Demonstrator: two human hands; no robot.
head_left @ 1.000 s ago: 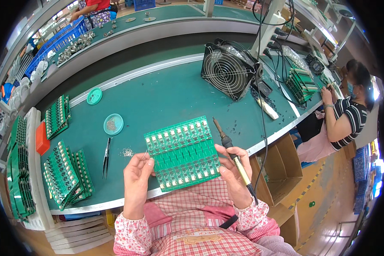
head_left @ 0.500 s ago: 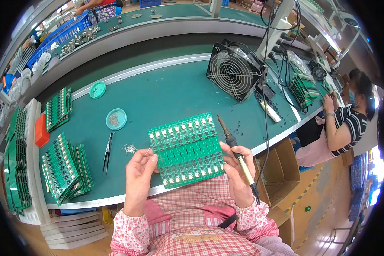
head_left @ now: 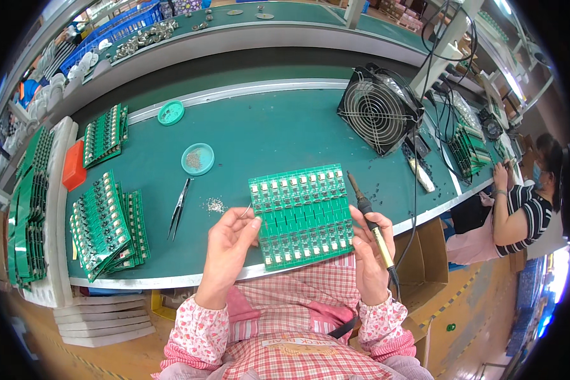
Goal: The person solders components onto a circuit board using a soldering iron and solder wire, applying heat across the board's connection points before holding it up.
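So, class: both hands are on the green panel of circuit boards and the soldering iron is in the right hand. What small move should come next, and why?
Probably lower the green panel flat onto the table and swing the soldering iron tip toward it. The left hand and right hand grip its side edges, while the iron lies alongside, its tip pointing away past the panel's edge, touching no board.

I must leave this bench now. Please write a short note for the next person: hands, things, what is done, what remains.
Left hand: holds the left edge of the green circuit board panel, with a thin wire pinched in its fingertips.
Right hand: holds the soldering iron and steadies the panel's right edge.
Tweezers and a small teal dish lie on the green table.
Done or left: cannot tell which joints are soldered.
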